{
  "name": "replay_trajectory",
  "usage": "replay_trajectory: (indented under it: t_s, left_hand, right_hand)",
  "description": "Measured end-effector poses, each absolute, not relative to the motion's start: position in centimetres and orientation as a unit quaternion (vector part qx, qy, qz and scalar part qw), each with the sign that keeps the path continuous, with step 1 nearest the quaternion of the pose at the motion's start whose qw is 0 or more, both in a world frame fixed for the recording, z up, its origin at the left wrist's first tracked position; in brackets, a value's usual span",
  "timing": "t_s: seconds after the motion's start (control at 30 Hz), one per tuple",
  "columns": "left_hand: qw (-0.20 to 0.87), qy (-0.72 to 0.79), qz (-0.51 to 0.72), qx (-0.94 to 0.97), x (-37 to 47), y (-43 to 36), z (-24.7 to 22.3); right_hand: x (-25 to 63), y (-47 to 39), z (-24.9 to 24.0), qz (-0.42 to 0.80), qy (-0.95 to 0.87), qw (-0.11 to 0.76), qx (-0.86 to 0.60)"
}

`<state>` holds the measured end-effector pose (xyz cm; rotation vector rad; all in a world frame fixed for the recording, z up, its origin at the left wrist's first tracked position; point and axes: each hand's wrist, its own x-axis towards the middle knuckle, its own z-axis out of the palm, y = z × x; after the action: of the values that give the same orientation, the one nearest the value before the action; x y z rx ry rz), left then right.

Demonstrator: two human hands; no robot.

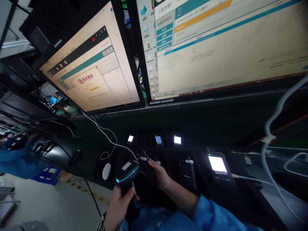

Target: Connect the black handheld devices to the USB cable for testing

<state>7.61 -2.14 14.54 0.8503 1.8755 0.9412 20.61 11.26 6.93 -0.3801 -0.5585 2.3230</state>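
Observation:
My left hand (119,202) grips the handle of a black barcode scanner (127,176) with a glowing blue-green band, its head aimed toward the right. My right hand (160,175) holds a small black handheld device (145,165) just in front of the scanner head. Both hands are low at the centre, above a dark bench. Blue sleeves cover my forearms.
Two large lit monitors (96,73) (216,45) hang above. A white mouse (106,171) and its cable lie left of the scanner. Several black devices with lit screens (217,164) sit in docks behind. White cables (271,141) hang at right. A person's blue sleeve (16,160) is at far left.

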Motion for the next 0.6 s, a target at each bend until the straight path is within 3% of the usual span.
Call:
replay_trajectory:
  t_s: [0.23, 0.6]
  left_hand:
    - [0.386, 0.754, 0.353, 0.396, 8.2, -1.9, 15.3]
    - [0.358, 0.758, 0.378, 0.393, 7.4, -1.9, 14.7]
  right_hand:
    - [20.1, 10.6, 7.2, 0.835, -0.278, 0.435, -0.190]
    - [19.9, 10.8, 6.6, 0.837, -0.269, 0.418, -0.228]
